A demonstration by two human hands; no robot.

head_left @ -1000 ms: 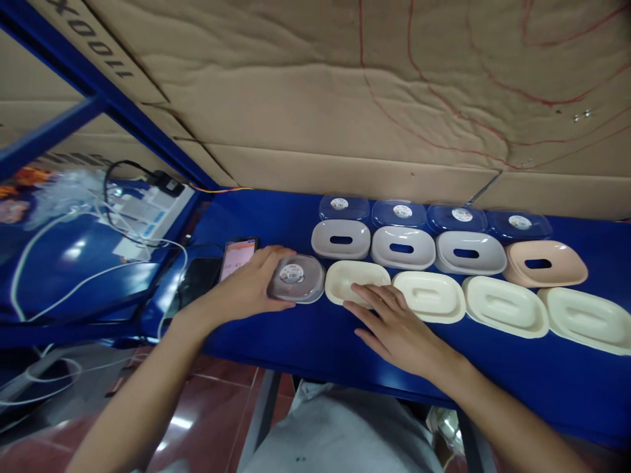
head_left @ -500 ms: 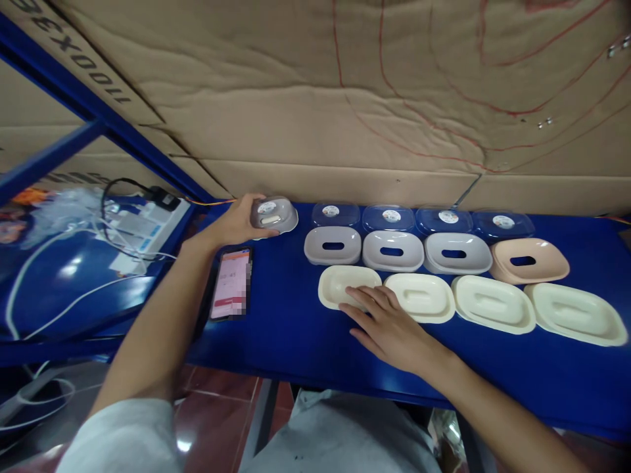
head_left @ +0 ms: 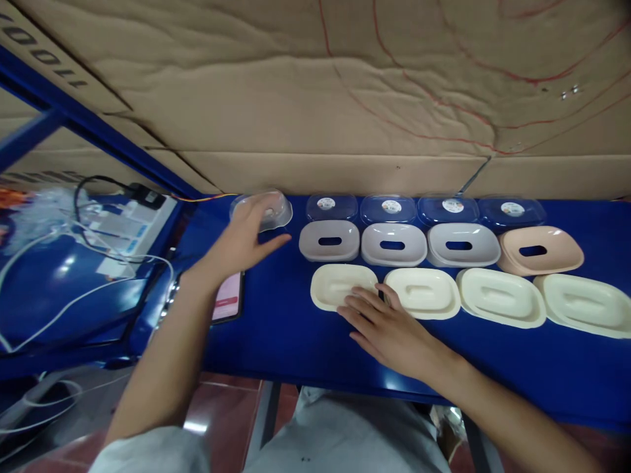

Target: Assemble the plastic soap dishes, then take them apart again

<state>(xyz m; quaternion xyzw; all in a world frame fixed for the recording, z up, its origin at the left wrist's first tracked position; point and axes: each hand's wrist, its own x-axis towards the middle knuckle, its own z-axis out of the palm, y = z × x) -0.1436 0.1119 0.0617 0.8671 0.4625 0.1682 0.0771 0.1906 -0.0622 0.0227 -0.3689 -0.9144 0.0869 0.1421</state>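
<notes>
My left hand (head_left: 249, 233) reaches over a soap box with a clear lid (head_left: 280, 211) at the back left. Its thumb points away from the box; its blurred fingers lie over the lid, and I cannot tell whether they touch it. My right hand (head_left: 389, 328) has its fingers stretched over the right side of the leftmost cream soap dish base (head_left: 328, 286). Several cream bases form the front row. Behind them are slotted grey trays (head_left: 315, 246) and one peach tray (head_left: 557, 243). Clear lids (head_left: 340, 205) with round stickers form the back row.
A phone (head_left: 234, 299) lies partly under my left forearm. At left are a power strip (head_left: 142, 226), white cables (head_left: 79, 286) and a blue metal frame (head_left: 113, 138). A cardboard wall (head_left: 296, 118) backs the blue table (head_left: 276, 348).
My left thumb has come off the soap box and now points right; the hand has shifted over the lid. My right hand stays at the leftmost cream base. The camera view has shifted slightly.
</notes>
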